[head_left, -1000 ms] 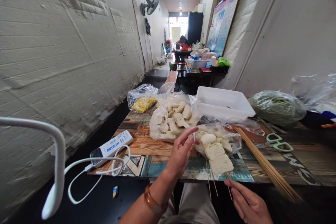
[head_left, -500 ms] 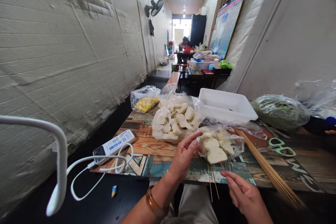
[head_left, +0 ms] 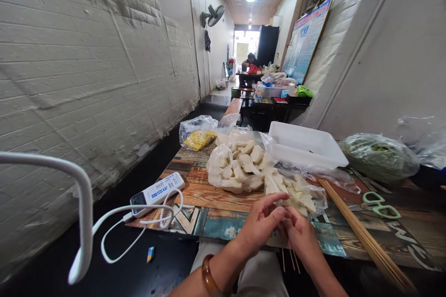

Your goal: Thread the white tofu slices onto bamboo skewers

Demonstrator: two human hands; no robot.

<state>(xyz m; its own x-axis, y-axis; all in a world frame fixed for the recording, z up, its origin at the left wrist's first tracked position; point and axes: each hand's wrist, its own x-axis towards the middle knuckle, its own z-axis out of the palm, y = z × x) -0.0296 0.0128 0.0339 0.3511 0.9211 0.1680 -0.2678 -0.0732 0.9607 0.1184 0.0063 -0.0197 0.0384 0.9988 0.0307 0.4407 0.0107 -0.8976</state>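
My left hand [head_left: 264, 219] and my right hand [head_left: 300, 228] meet at the table's near edge, in front of a small clear bag of pale, dough-like slices [head_left: 301, 197]. Thin wooden skewers [head_left: 291, 260] jut down below the hands past the edge. The fingers of my right hand are pinched at the upper part of a skewer. Those of my left hand are curled against them, and what lies between is hidden. Behind sits a bigger clear bag of the same pale pieces [head_left: 244, 164].
A bundle of skewers [head_left: 365, 236] lies at right beside green-handled scissors [head_left: 381, 205]. Farther back are a white plastic tub [head_left: 310, 146], a bag of greens [head_left: 379, 155] and a yellow-filled bag [head_left: 198, 139]. A white power bank [head_left: 158, 193] with its cable lies left. One person [head_left: 251, 62] sits far off.
My right hand has moved up and left to meet my left hand, which has shifted down and right. The slice on skewers seen before is now covered by the hands. The view has shifted slightly.
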